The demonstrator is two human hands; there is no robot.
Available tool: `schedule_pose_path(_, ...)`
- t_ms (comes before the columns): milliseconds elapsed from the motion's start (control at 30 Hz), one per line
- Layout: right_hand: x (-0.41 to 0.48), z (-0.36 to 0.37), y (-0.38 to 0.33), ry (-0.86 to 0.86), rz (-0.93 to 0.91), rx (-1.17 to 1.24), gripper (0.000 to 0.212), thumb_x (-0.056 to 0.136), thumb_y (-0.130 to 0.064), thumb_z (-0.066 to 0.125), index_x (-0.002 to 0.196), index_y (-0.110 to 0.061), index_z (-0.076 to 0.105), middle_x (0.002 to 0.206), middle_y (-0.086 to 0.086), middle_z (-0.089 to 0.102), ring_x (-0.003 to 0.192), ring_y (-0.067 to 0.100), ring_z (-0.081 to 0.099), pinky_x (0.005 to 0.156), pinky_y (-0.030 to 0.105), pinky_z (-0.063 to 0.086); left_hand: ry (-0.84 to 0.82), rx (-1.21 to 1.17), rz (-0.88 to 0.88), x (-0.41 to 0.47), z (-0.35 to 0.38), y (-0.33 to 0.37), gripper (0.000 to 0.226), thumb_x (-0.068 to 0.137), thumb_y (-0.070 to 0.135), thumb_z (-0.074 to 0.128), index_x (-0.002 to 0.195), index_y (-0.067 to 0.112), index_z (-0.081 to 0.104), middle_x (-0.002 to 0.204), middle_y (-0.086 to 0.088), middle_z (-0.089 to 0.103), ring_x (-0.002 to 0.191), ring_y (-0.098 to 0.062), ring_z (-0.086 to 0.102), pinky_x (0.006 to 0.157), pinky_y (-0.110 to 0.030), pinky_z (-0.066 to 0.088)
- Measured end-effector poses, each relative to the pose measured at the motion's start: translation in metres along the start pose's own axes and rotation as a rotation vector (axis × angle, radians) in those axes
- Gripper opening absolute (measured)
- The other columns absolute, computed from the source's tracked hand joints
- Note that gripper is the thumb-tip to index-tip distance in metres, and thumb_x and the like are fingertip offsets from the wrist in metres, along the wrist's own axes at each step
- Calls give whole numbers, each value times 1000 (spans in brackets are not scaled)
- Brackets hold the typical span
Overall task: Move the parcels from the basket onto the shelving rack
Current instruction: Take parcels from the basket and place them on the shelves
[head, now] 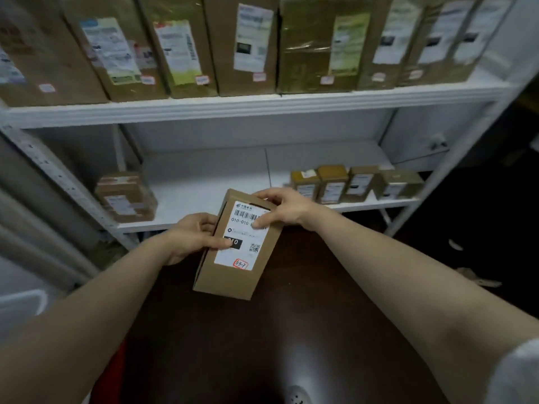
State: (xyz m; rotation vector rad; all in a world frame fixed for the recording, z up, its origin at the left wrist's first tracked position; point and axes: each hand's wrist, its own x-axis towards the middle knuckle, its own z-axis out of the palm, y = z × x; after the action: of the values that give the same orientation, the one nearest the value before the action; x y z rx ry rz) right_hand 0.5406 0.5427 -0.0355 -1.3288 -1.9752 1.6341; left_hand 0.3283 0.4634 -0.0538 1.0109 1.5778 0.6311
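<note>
A small brown cardboard parcel [233,275] with a white shipping label is held up in front of the white shelving rack [204,106], label facing me. My left hand [192,237] grips its left edge, thumb on the label. My right hand [280,211] grips its top right corner, thumb pressed on the barcode. The parcel hangs just in front of the lower shelf [204,196]. The basket is not in view.
The upper shelf carries a tight row of tall labelled boxes [245,45]. On the lower shelf, one taped box [125,196] stands at the left and several small boxes [355,185] at the right. Dark floor lies below.
</note>
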Motion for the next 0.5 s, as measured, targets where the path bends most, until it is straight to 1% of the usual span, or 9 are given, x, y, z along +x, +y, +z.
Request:
schedule_pose_path(67, -16, -28, 22, 12, 24, -72, 57, 69, -9, 83, 120, -17, 60, 106, -4, 64, 91, 8, 63, 68, 12, 51, -49, 61, -6, 16, 37, 8, 47, 66, -3, 81, 104, 11, 59, 103, -9, 70, 98, -22, 67, 91, -36, 53)
schedule_pose_path(133, -29, -51, 43, 18, 60, -170, 57, 68, -12, 85, 119, -15, 60, 109, -4, 65, 97, 10, 61, 76, 16, 50, -108, 125, -7, 31, 68, 16, 49, 64, -2, 83, 104, 14, 61, 104, -7, 71, 100, -20, 67, 97, -39, 50)
schedule_pose_path(200, -39, -72, 66, 36, 101, -199, 56, 68, -13, 85, 118, -13, 60, 108, -3, 65, 98, 11, 60, 83, 20, 50, -167, 190, -4, 49, 97, 27, 51, 64, -2, 84, 106, 14, 61, 105, -6, 71, 101, -20, 67, 98, -40, 50)
schedule_pose_path(267, -45, -85, 83, 67, 137, -165, 55, 68, -10, 85, 117, -12, 59, 105, -3, 64, 95, 10, 60, 80, 19, 49, -188, 232, 2, 63, 117, 35, 51, 63, -1, 84, 105, 16, 60, 105, -5, 71, 101, -20, 67, 97, -41, 50)
schedule_pose_path(367, -47, -110, 115, 175, 186, -150, 56, 65, -11, 87, 114, -12, 60, 106, -2, 64, 101, 15, 61, 87, 25, 49, -213, 289, 13, 94, 149, 49, 47, 65, 1, 84, 100, 21, 59, 105, -2, 69, 102, -19, 65, 96, -40, 50)
schedule_pose_path(400, -46, -119, 124, 205, 202, -155, 56, 64, -12, 87, 113, -12, 60, 106, -2, 63, 102, 16, 61, 89, 28, 49, -226, 298, 14, 106, 158, 54, 50, 65, 1, 84, 104, 20, 60, 108, -3, 68, 105, -20, 64, 98, -41, 49)
schedule_pose_path(433, -44, -127, 132, 228, 218, -165, 56, 63, -12, 87, 112, -12, 60, 105, -1, 63, 102, 17, 61, 89, 29, 50, -239, 302, 18, 119, 167, 58, 58, 64, 0, 84, 113, 16, 59, 114, -5, 66, 110, -22, 61, 100, -42, 48)
schedule_pose_path(500, -38, -143, 146, 255, 258, -203, 54, 64, -12, 87, 111, -11, 60, 106, 0, 64, 102, 18, 61, 90, 33, 50, -231, 317, 10, 144, 181, 65, 83, 63, 0, 85, 135, 9, 46, 127, -9, 58, 121, -26, 53, 104, -44, 44)
